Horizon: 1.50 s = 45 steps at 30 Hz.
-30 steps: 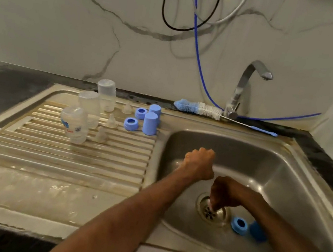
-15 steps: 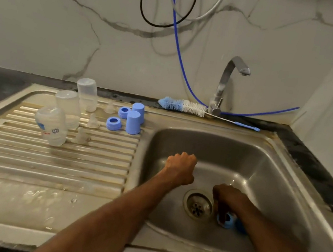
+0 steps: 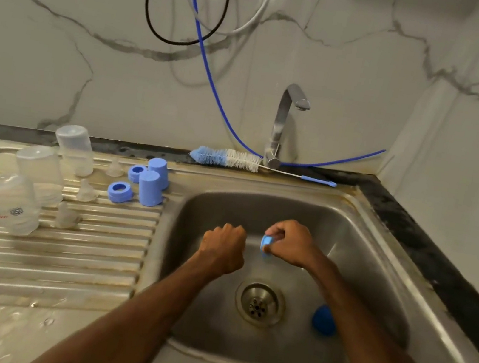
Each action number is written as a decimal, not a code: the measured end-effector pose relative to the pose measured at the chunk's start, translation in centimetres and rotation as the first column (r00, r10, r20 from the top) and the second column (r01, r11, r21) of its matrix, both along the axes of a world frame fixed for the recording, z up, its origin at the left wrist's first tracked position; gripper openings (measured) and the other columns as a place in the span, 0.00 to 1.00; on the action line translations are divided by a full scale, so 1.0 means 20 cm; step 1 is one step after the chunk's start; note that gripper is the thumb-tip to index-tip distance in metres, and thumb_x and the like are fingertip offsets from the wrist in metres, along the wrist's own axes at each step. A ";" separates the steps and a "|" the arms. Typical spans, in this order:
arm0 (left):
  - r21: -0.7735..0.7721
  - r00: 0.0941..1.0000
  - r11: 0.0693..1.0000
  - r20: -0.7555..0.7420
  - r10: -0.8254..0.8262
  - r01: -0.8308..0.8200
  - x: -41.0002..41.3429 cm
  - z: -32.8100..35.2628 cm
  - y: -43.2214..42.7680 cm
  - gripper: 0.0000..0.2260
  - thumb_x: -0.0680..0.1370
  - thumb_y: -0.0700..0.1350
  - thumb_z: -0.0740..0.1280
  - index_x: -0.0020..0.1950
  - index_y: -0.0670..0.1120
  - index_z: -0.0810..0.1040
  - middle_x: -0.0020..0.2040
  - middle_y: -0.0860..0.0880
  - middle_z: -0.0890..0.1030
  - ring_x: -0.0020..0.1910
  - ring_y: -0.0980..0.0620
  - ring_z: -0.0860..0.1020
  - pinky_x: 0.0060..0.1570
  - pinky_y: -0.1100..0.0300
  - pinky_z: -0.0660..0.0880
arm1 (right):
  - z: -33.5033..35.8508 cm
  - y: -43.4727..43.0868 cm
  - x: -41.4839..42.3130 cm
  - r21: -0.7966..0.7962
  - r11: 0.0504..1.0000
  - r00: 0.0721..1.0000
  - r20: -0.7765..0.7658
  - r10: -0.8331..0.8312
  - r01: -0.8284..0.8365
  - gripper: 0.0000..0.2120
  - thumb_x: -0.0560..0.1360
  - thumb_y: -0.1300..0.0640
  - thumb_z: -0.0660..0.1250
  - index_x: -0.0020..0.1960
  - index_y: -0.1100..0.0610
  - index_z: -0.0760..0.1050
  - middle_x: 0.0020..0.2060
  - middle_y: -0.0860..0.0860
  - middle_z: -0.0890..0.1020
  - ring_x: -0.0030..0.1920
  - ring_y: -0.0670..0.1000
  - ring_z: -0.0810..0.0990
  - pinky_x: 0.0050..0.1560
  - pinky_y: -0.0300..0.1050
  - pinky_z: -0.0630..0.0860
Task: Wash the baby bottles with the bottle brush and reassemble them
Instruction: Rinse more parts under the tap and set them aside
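My right hand (image 3: pixel 291 243) pinches a blue screw ring (image 3: pixel 266 242) above the sink basin (image 3: pixel 355 253). My left hand (image 3: pixel 222 249) hovers beside it as a closed fist, holding nothing that I can see. A blue cap (image 3: pixel 324 320) lies on the basin floor right of the drain (image 3: pixel 259 303). On the drainboard (image 3: pixel 63 257) stand three clear bottles (image 3: pixel 10 201), upside down, with clear teats (image 3: pixel 87 191), two blue rings (image 3: pixel 119 192) and two blue caps (image 3: pixel 150 188). The bottle brush (image 3: pixel 229 159) lies behind the basin by the tap.
The tap (image 3: pixel 285 119) rises at the back of the sink, its spout over the basin, no water running. A blue hose (image 3: pixel 206 66) and black and white cables hang down the marble wall. Dark countertop (image 3: pixel 429 242) borders the sink on the right.
My right hand took the blue ring from the basin floor and lifted it up next to my left fist. The view has shifted left and closer.
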State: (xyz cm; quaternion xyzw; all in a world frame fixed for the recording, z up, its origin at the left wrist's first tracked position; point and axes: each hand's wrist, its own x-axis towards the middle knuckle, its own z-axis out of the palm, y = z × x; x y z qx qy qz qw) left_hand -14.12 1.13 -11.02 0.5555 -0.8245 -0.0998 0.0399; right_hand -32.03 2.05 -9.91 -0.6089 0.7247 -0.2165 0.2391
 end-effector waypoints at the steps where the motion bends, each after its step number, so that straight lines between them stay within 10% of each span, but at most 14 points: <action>1: -0.004 1.000 1.000 -0.003 0.004 -0.004 0.00 -0.01 0.00 0.12 0.80 0.47 0.66 0.62 0.46 0.74 0.61 0.43 0.77 0.59 0.40 0.78 0.59 0.47 0.76 | -0.01 -0.01 0.01 -0.021 1.000 1.000 0.014 -0.001 0.001 0.17 0.66 0.57 0.80 0.54 0.54 0.84 0.47 0.48 0.85 0.47 0.45 0.83 0.48 0.36 0.79; 10: -0.111 0.986 0.993 -0.162 0.025 -0.044 0.03 0.01 -0.04 0.11 0.79 0.44 0.66 0.62 0.45 0.74 0.60 0.45 0.76 0.59 0.43 0.75 0.53 0.50 0.75 | 0.08 -0.12 0.10 -0.066 0.986 0.852 0.516 -0.095 0.150 0.10 0.75 0.63 0.72 0.55 0.56 0.82 0.50 0.56 0.84 0.52 0.56 0.84 0.50 0.51 0.84; 14: -0.275 0.940 0.961 -0.334 -0.073 -0.023 0.01 0.08 -0.10 0.27 0.76 0.39 0.71 0.74 0.44 0.67 0.72 0.44 0.69 0.70 0.45 0.68 0.63 0.50 0.75 | 0.06 -0.14 0.07 -0.044 0.983 0.746 0.657 -0.107 0.179 0.13 0.77 0.68 0.68 0.59 0.57 0.80 0.56 0.60 0.82 0.53 0.59 0.84 0.47 0.50 0.85; 18: -0.475 0.954 0.869 -0.167 -0.247 0.142 -0.10 0.19 -0.27 0.42 0.73 0.33 0.71 0.83 0.42 0.54 0.83 0.40 0.52 0.82 0.41 0.52 0.80 0.46 0.57 | 0.04 -0.16 0.05 -0.067 0.966 0.666 0.736 -0.120 0.248 0.15 0.77 0.71 0.67 0.61 0.62 0.79 0.54 0.59 0.82 0.46 0.54 0.83 0.41 0.43 0.84; 23: -0.603 0.954 0.739 0.180 -0.241 0.300 -0.26 0.33 -0.48 0.37 0.77 0.31 0.52 0.84 0.43 0.43 0.84 0.43 0.39 0.83 0.43 0.40 0.81 0.46 0.45 | -0.02 -0.22 0.05 -0.023 0.970 0.653 0.744 -0.143 0.240 0.19 0.73 0.70 0.73 0.63 0.64 0.78 0.54 0.60 0.83 0.46 0.54 0.84 0.45 0.46 0.85; 34: -0.577 0.872 0.762 0.488 0.033 0.294 -0.25 0.31 -0.54 0.44 0.82 0.42 0.65 0.81 0.47 0.31 0.83 0.43 0.37 0.82 0.38 0.41 0.80 0.40 0.44 | 0.00 -0.19 0.01 -0.031 0.972 0.657 0.742 -0.135 0.235 0.18 0.72 0.67 0.75 0.61 0.63 0.80 0.53 0.59 0.84 0.47 0.53 0.85 0.47 0.49 0.85; 40: -0.497 0.981 0.861 -0.090 -0.172 0.105 -0.16 0.19 -0.30 0.38 0.79 0.43 0.70 0.83 0.43 0.52 0.84 0.42 0.52 0.82 0.43 0.52 0.80 0.48 0.55 | 0.04 -0.16 0.02 -0.008 0.981 0.674 0.727 -0.127 0.194 0.14 0.74 0.67 0.74 0.59 0.62 0.80 0.54 0.59 0.84 0.48 0.55 0.86 0.48 0.49 0.85; 45: 0.042 0.640 0.977 -0.749 0.171 -0.211 -0.14 0.00 -0.15 0.08 0.81 0.44 0.67 0.60 0.48 0.80 0.56 0.50 0.83 0.52 0.56 0.81 0.56 0.57 0.80 | 0.07 -0.12 0.03 -0.126 0.981 0.781 0.623 -0.040 0.150 0.16 0.73 0.66 0.75 0.60 0.61 0.81 0.51 0.56 0.86 0.50 0.54 0.86 0.49 0.46 0.84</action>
